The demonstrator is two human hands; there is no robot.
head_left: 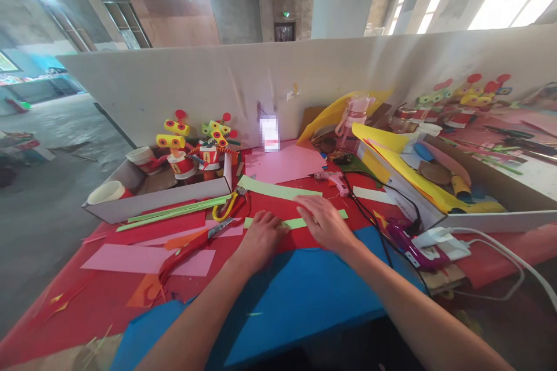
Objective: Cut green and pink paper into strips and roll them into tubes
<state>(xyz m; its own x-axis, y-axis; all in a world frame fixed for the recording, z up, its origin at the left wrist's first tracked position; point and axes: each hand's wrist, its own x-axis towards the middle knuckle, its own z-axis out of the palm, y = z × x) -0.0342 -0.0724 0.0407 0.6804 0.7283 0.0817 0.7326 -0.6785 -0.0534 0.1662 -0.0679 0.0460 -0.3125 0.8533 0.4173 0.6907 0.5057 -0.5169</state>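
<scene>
A narrow light-green paper strip [300, 223] lies crosswise on the red table cover in front of me. My left hand [263, 237] rests on its left part, fingers bent down and close together on the paper. My right hand [324, 221] is over the same strip, fingers stretched out towards the left and slightly apart. Its fingertips reach the lower edge of a wider light-green strip [281, 187] just behind; whether they press on it I cannot tell. Yellow-handled scissors [226, 207] lie left of that wider strip. Red-handled scissors [185, 252] lie on pink paper strips [148, 259].
Paper-cup figures [180, 163] stand in a white box [161, 203] at back left. Pink paper [282, 162], a lit phone [270, 133] and a pink glue gun [335, 179] are behind my hands. A purple power strip [413, 246] with cables sits right. Blue sheet [304, 295] lies in front.
</scene>
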